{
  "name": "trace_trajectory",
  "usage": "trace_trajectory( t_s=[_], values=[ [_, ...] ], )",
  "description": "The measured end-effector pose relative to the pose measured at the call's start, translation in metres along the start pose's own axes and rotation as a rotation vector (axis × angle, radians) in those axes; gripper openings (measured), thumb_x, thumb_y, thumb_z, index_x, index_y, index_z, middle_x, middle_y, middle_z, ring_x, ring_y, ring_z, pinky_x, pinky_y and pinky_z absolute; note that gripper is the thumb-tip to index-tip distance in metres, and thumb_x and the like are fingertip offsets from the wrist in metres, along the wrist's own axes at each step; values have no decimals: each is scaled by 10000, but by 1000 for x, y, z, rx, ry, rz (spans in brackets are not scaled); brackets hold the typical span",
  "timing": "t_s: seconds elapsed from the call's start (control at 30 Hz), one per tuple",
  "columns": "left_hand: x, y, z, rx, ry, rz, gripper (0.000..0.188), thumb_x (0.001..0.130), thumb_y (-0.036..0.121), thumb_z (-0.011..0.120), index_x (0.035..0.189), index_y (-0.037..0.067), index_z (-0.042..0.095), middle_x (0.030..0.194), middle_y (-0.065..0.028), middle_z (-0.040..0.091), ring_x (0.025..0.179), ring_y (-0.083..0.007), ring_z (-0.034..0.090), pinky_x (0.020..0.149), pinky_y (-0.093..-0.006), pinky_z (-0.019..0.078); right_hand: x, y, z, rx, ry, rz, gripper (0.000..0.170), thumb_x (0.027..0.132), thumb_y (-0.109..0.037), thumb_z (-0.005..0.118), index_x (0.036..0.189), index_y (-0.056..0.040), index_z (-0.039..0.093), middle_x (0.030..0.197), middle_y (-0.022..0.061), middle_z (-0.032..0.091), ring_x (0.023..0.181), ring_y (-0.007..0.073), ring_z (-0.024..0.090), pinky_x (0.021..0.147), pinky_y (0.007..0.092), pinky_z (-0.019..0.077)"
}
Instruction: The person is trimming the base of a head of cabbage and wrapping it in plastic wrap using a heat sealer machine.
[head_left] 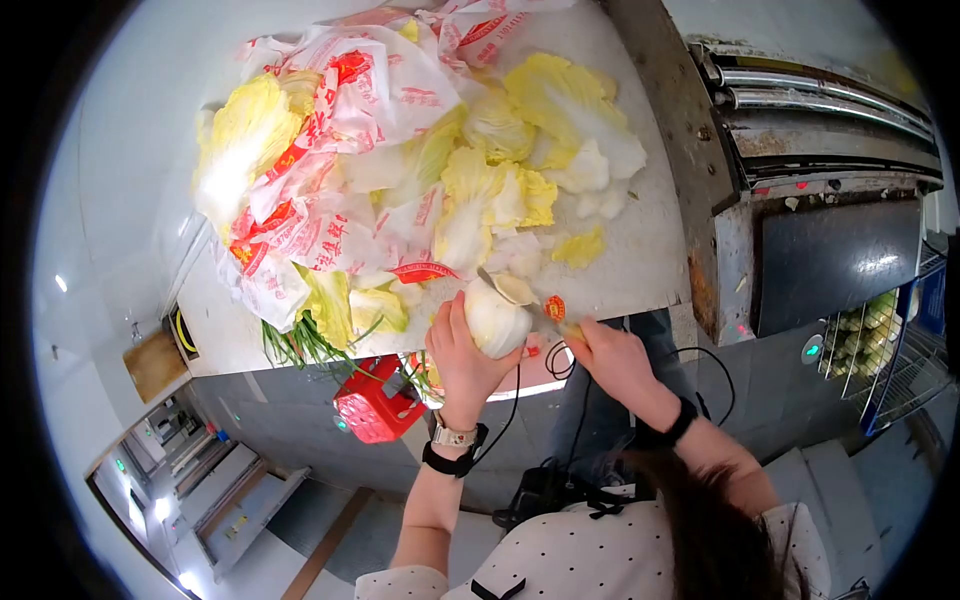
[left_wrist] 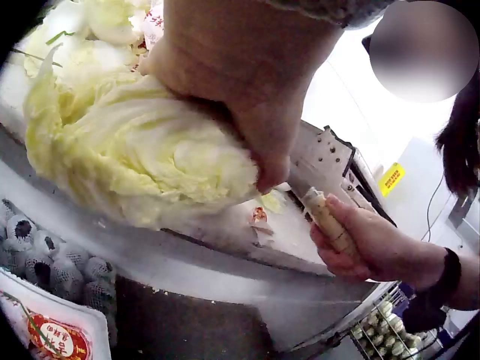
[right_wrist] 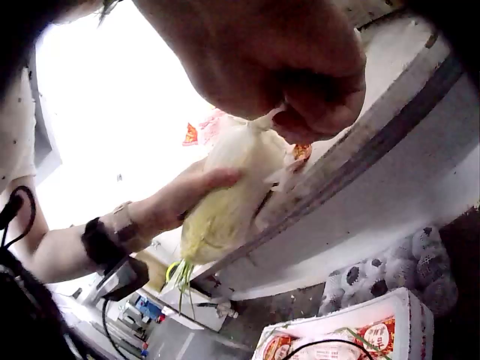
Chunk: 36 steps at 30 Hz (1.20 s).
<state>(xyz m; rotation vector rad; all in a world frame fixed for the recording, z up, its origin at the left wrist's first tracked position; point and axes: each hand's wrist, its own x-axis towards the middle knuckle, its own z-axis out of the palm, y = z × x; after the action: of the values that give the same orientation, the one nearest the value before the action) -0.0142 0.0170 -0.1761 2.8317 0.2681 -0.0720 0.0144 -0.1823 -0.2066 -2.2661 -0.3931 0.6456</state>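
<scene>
A pale napa cabbage (head_left: 498, 318) lies on its side near the counter's front edge, its root end toward the right hand. My left hand (head_left: 466, 352) grips it from above, thumb and fingers spread around it; its frilly yellow leaves (left_wrist: 67, 142) show in the left wrist view. In my right hand (head_left: 622, 366) is a knife (left_wrist: 330, 225), held by its light-coloured handle with the fingers wrapped round. The blade reaches toward the cabbage's root end, where a cut slice (head_left: 514, 290) stands at the top. In the right wrist view my right hand hides most of the knife.
Loose cabbage leaves (head_left: 580, 110) and white plastic bags with red print (head_left: 330, 150) cover much of the white counter (head_left: 655, 240). Green onions (head_left: 300, 345) hang at the front edge. Below are a red basket (head_left: 375, 405) and a white foam box (right_wrist: 420, 330); a wire rack (head_left: 880, 350) stands right.
</scene>
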Motion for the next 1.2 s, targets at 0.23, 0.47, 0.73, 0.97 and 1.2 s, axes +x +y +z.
trace_trajectory(
  t_s=[0.23,0.47,0.73,0.97,1.2],
  values=[
    [0,-3,3,-1,-2,6,962,497,295,819,1296,17,361,1200,-208,459,1085,-368,456,915,-449,363,-8,8,-1,86,-99,104,251,888,-288,531,857,-41,498,622,163,577,599,344,593,519,425,465],
    [1,-3,4,-27,-19,-10,968,491,282,828,1296,20,357,1205,-208,459,1087,-370,455,916,-453,363,2,10,16,-45,40,49,305,872,-341,550,794,-53,490,526,128,557,495,294,593,435,382,469],
    [2,-4,-1,-18,-33,5,967,486,280,832,1289,13,366,1208,-211,457,1092,-375,449,924,-457,356,-20,11,9,24,-37,110,271,881,-304,544,828,-47,478,552,150,559,525,334,584,464,419,464],
    [0,-4,3,-52,20,42,941,506,258,826,1290,4,372,1184,-217,472,1073,-372,464,911,-451,373,-10,13,28,20,-43,161,293,886,-340,526,860,-49,506,594,160,584,535,332,594,475,430,471],
    [3,-22,-10,-484,-7,-147,912,519,255,823,1276,-4,385,1207,-183,489,1092,-315,507,918,-413,419,-13,25,9,686,-207,436,275,924,-294,467,957,-37,558,669,195,568,604,313,579,558,375,442]
  ],
)
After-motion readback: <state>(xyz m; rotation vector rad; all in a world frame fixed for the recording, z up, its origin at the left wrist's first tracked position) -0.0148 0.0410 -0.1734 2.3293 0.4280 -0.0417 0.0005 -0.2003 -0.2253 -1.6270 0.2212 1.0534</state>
